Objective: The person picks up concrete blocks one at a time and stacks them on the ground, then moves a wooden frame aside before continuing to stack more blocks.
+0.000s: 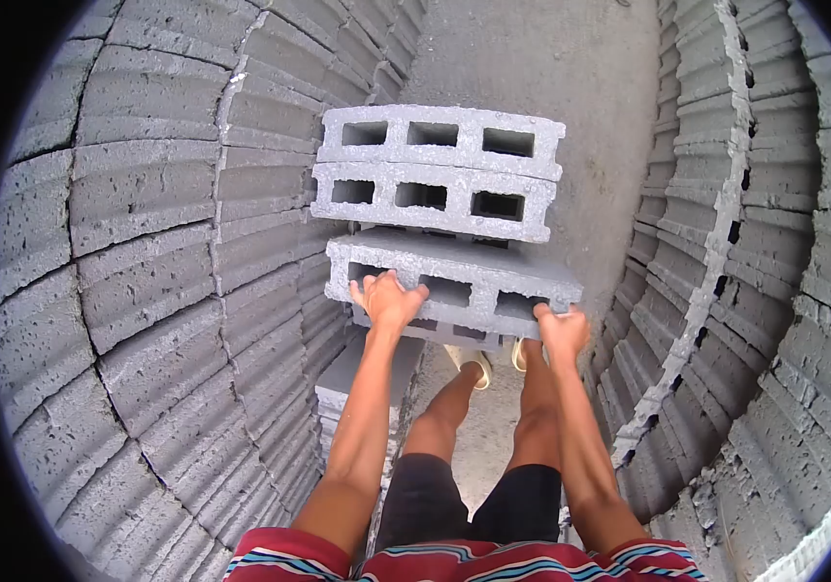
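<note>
Stacked block walls [144, 291] close you in on both sides, with concrete ground [532, 58] between them. Your left grip [388, 301] is clenched on the near edge of the hollow block [454, 257], fingers hooked over its top. Your right grip [561, 332] clamps the same block's near right corner. The block lies level, just ahead of both grips. Beyond it, two more blocks [435, 221] lie stacked.

So the left block stack [144, 242] towers up, the right block stack [774, 242] same deal, just a narrow dusty concrete floor [551, 58] between them.
</note>
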### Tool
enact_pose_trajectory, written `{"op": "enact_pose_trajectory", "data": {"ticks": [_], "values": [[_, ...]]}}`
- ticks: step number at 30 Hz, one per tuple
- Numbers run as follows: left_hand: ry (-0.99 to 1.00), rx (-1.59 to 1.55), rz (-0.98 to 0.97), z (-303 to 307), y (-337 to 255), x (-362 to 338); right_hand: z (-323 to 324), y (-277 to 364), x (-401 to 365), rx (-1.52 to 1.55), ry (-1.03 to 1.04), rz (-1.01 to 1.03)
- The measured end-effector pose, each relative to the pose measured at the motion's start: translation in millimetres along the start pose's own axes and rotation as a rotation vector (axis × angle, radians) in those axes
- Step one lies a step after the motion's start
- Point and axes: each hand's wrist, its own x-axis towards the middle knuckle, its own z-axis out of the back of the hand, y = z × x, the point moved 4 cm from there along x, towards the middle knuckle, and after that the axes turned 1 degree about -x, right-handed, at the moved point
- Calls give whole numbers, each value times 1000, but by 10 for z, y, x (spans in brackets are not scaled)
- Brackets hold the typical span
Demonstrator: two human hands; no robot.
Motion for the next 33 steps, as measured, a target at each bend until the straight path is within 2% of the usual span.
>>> {"op": "enact_pose_trajectory", "data": {"ticks": [7,16,19,20,23,30,33], "values": [[15,40,53,215,182,341,-301,361,20,22,72,36],[32,25,47,71,250,668,-470,540,147,-66,58,16],[47,17,40,73,248,678,-451,596,139,-82,77,-11],[58,16,39,100,227,692,-486,577,152,-92,13,24],[69,-2,49,101,257,696,-485,613,136,-61,26,16],[26,-8,28,86,236,728,-451,708,79,-124,-90,32],[14,-11,10,109,231,693,-456,695,75,-130,-24,22]]}}
